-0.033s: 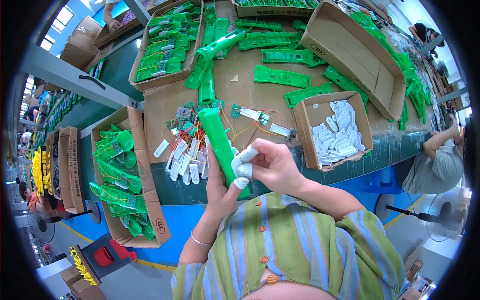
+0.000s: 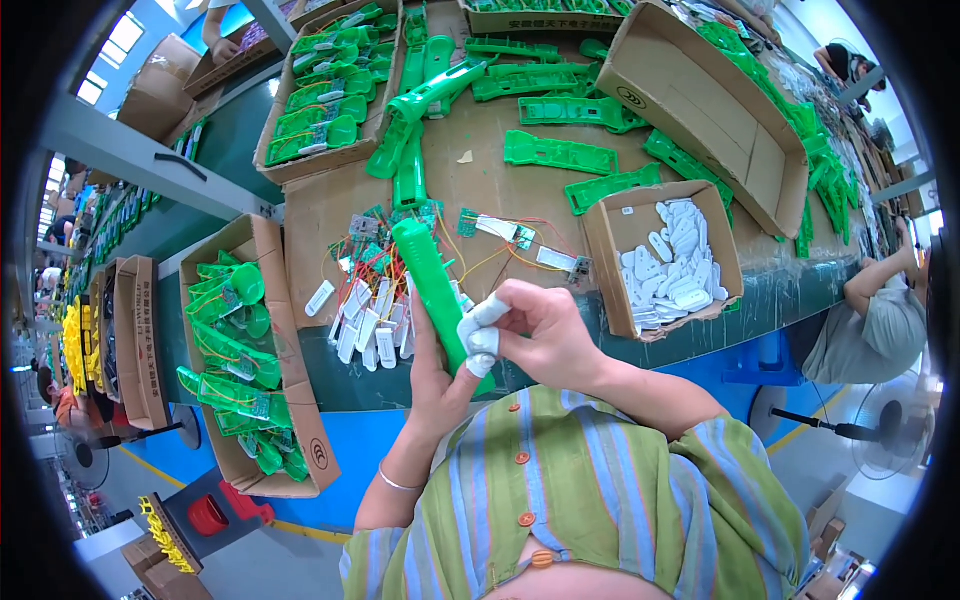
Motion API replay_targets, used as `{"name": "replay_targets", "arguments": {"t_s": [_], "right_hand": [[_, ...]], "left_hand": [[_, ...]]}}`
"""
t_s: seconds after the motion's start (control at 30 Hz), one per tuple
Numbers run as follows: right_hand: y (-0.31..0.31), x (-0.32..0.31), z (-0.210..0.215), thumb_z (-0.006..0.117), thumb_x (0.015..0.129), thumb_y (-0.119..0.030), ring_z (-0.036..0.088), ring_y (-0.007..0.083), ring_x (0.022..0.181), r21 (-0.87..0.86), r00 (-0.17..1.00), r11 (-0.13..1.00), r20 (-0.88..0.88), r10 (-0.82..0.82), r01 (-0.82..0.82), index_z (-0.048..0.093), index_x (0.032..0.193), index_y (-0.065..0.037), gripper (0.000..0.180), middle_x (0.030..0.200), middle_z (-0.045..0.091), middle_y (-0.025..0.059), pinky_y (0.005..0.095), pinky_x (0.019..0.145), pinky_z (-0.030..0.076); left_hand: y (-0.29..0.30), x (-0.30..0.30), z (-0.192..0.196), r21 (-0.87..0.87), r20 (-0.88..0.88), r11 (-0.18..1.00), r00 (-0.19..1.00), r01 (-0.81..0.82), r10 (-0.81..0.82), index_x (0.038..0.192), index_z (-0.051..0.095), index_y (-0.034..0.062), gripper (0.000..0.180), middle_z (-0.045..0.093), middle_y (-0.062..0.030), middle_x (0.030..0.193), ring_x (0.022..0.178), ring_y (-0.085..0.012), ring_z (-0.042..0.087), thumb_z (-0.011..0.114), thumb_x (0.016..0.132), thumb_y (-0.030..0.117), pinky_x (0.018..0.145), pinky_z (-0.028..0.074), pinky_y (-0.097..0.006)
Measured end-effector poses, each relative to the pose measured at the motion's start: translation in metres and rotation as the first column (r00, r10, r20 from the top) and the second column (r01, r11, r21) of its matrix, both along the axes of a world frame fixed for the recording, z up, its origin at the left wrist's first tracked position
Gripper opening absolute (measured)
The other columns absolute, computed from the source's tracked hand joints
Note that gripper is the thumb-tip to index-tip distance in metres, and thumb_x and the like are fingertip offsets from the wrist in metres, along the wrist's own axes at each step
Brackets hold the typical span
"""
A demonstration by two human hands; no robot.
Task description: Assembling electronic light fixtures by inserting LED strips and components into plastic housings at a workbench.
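My left hand (image 2: 438,388) is wrapped round a long green plastic housing (image 2: 430,268), held tilted above the table's near edge. At the housing's lower right side my right hand (image 2: 552,335) is closed in a pinch, its thumb and fingertips wearing white covers. Whatever sits between those fingertips is hidden. Just beyond the left hand lies a heap of wired circuit boards (image 2: 368,228) and white flat pieces (image 2: 365,328) with red and yellow leads. Another wired board (image 2: 522,236) lies to the right of the heap.
A carton of white oval parts (image 2: 612,290) stands at the right. Cartons holding wired green housings (image 2: 235,390) stand at the left and far left. Loose green housings (image 2: 562,152) cover the far table beside a tilted carton (image 2: 740,150). A person (image 2: 865,335) sits at the right.
The whole view has shifted very slightly. Both hands keep their grip, and nothing is visibly picked up or let go.
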State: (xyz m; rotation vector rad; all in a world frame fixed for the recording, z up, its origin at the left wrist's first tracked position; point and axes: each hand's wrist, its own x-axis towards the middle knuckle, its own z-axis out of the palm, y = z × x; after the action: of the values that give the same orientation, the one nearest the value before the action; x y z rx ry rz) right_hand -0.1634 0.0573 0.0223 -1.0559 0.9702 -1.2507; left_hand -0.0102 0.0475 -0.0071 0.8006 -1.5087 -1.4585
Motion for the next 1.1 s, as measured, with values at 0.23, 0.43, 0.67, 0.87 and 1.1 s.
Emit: {"name": "replay_targets", "arguments": {"t_s": [0.23, 0.43, 0.67, 0.87, 1.1], "right_hand": [[-0.027, -0.050, 0.005, 0.059, 0.078, -0.001, 0.058, 0.0094, 0.072, -0.166, 0.877, 0.986, -0.474, -0.080, 0.000, 0.063, 0.096, -0.001, 0.019, 0.081, 0.063, 0.0043, 0.0233, 0.064, 0.046], [-0.072, -0.083, -0.011, 0.060, 0.075, 0.000, 0.052, 0.0045, 0.059, -0.289, 0.619, 0.957, -0.745, -0.248, 0.036, 0.063, 0.091, 0.000, 0.017, 0.069, 0.061, 0.0041, 0.0209, 0.053, 0.044], [-0.034, -0.085, -0.038, 0.058, 0.065, -0.005, 0.060, 0.0268, 0.075, -0.080, -0.199, 0.974, -0.972, -0.123, -0.210, 0.056, 0.081, -0.005, 0.016, 0.071, 0.059, 0.0102, 0.0377, 0.059, 0.047], [-0.037, -0.076, 0.001, 0.061, 0.080, -0.006, 0.053, 0.0054, 0.062, 0.122, 0.757, 0.978, -0.620, 0.207, -0.167, 0.057, 0.089, -0.003, 0.010, 0.068, 0.055, 0.0000, 0.0225, 0.053, 0.043], [-0.036, -0.041, 0.003, 0.060, 0.082, -0.007, 0.056, 0.0073, 0.066, 0.282, 0.974, 0.933, 0.081, 0.210, -0.224, 0.058, 0.090, 0.000, 0.010, 0.079, 0.059, 0.0026, 0.0202, 0.056, 0.047]], "left_hand": [[-0.003, 0.026, -0.018, 0.439, -0.096, 0.886, 0.973, -0.147, 0.209, 0.131, 0.031, -0.0010, 0.062, 0.050, -0.0087, 0.106, 0.085, -0.0149, 0.053, 0.054, 0.074, 0.004, 0.071, 0.048, -0.028], [-0.013, 0.028, -0.003, 0.381, -0.127, 0.911, 0.967, -0.158, 0.221, 0.120, 0.041, -0.0006, 0.050, 0.053, -0.0064, 0.087, 0.069, -0.0115, 0.053, 0.054, 0.072, 0.002, 0.058, 0.046, -0.024], [-0.010, 0.041, -0.011, 0.389, -0.163, 0.876, 0.915, -0.284, 0.369, 0.120, 0.042, -0.0038, 0.049, 0.053, -0.0095, 0.086, 0.070, -0.0135, 0.052, 0.054, 0.074, 0.004, 0.054, 0.044, -0.024], [-0.011, 0.024, 0.002, 0.327, -0.299, 0.944, 0.942, -0.047, 0.151, 0.124, 0.039, -0.0036, 0.056, 0.055, -0.0163, 0.100, 0.084, -0.0212, 0.058, 0.059, 0.073, 0.006, 0.066, 0.052, -0.033], [-0.019, -0.007, 0.019, 0.292, -0.430, 0.943, 0.902, 0.160, -0.020, 0.126, 0.035, -0.0030, 0.061, 0.053, -0.0214, 0.112, 0.098, -0.0311, 0.057, 0.062, 0.074, 0.009, 0.083, 0.050, -0.044]]}}
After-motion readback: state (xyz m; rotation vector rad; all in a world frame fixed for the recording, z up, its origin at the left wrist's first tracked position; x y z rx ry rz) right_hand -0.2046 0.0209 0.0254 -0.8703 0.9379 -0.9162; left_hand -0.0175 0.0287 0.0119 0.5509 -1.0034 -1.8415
